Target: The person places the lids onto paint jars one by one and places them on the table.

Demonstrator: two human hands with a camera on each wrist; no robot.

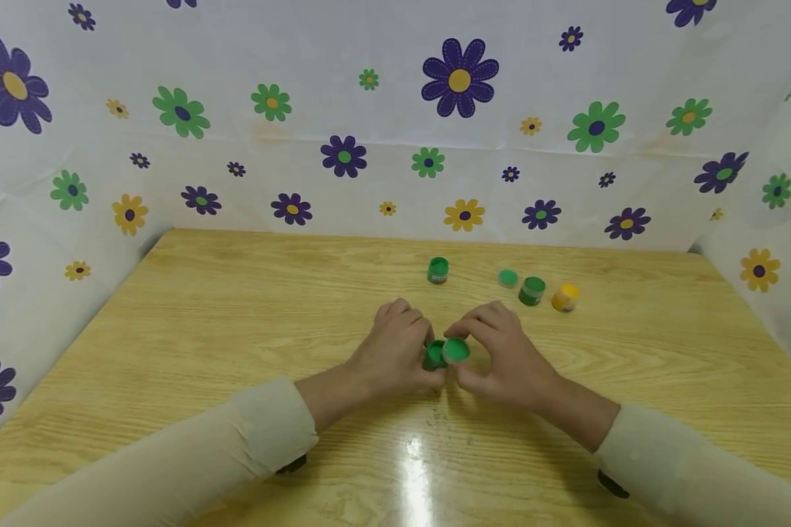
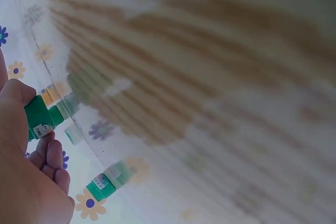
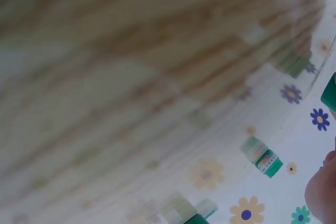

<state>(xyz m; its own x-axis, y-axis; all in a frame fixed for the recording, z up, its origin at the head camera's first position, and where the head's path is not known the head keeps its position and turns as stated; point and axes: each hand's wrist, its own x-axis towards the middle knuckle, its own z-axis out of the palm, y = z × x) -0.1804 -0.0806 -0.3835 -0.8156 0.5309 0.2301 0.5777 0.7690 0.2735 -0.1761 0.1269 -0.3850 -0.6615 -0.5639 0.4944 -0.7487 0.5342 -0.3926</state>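
Observation:
In the head view my left hand (image 1: pixel 392 350) grips a small open green paint jar (image 1: pixel 433 356) between thumb and fingers. Its label shows in the left wrist view, where the jar (image 2: pixel 37 115) is held by the fingertips. My right hand (image 1: pixel 506 360) pinches a round green lid (image 1: pixel 457 350) by its edge, tilted at the right side of the jar's mouth and overlapping it. Only a part of the right hand (image 3: pixel 321 192) shows at the right edge of the right wrist view.
Beyond the hands stands another open green jar (image 1: pixel 438 271). To its right lie a loose green lid (image 1: pixel 508 278), a green jar (image 1: pixel 532 291) and a yellow jar (image 1: pixel 565 298). A flower-printed sheet (image 1: pixel 395 183) walls the back and sides of the wooden table (image 1: pixel 237 307).

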